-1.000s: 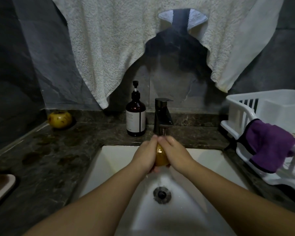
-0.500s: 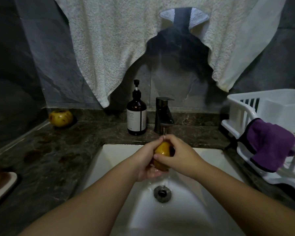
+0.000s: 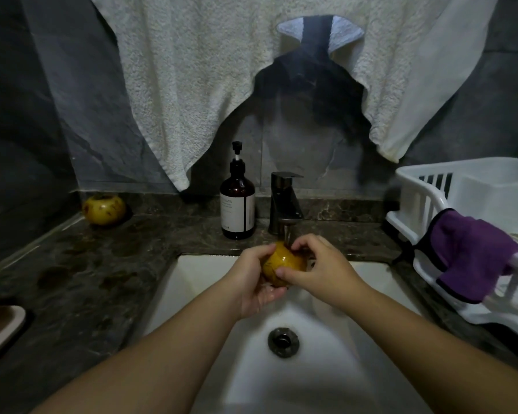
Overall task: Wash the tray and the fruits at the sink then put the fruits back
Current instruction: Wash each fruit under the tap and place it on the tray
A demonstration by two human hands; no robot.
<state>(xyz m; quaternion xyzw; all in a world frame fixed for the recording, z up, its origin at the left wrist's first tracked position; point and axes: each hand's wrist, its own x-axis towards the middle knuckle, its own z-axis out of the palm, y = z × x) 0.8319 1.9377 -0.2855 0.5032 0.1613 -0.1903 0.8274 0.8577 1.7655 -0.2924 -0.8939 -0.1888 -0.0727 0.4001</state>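
Hanging across the upper part of the frame, a large cream terry towel point(image 3: 192, 85) is seen draped in front of a dark grey stone wall. Below it, a dark marbled stone worktop point(image 3: 87, 279) is spread across the lower left and centre, and a white rectangular sink basin point(image 3: 326, 369) with a round metal drain point(image 3: 283, 342) is set into it at the lower centre. At the right edge, a white plastic dish rack point(image 3: 431, 186) is placed on the worktop, with a purple cloth point(image 3: 473, 252) draped over its near rail. A dark metal tap point(image 3: 284, 201) is mounted behind the basin at the centre, and a brown pump bottle with a white label point(image 3: 237, 201) is stood just to its left.

A wet yellow-orange round fruit point(image 3: 284, 262) is held over the basin, directly under the tap's spout, where a thin stream of water is seen. It is cupped from beneath and from the left by the left hand point(image 3: 254, 282), fingers curled round it. The right hand point(image 3: 320, 270) is wrapped round its right side, thumb pressed on the front and fingertips on top.

A second yellow, spotted fruit point(image 3: 103, 209) is left on the worktop at the middle left, by the wall. The corner of a pale tray point(image 3: 3, 330) is visible at the lower left edge.
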